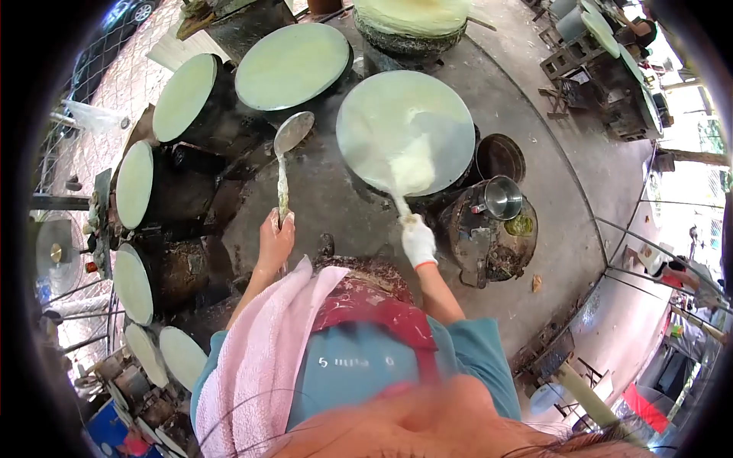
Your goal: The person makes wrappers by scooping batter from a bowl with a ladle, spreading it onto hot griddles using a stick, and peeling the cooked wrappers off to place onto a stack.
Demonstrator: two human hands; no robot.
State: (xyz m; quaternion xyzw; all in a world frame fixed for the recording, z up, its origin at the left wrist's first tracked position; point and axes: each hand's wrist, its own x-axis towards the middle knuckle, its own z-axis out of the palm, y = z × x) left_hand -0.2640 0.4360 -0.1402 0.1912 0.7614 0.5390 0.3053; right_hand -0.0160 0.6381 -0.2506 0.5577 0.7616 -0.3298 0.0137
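Observation:
My bare left hand [276, 238] is closed around the handle of a ladle [293, 133], its round metal head raised above the floor and its handle crusted with pale batter. In a white glove, my right hand [418, 241] grips the pale handle of a batter-covered spreader [413, 166]. The spreader's broad end is over the near part of a large round griddle [366, 137]. Pale batter covers much of that griddle, with greyer patches near its rim; the exact shape of the spreader's end is hard to make out.
Several round griddles with pale sheets, such as one [293, 67], curve around my left side. A batter-coated tub [411, 30] stands beyond. To the right are a dark bucket [501, 159] and a metal pot [503, 198] on a sooty drum stove [477, 252]. A person [640, 32] is far right.

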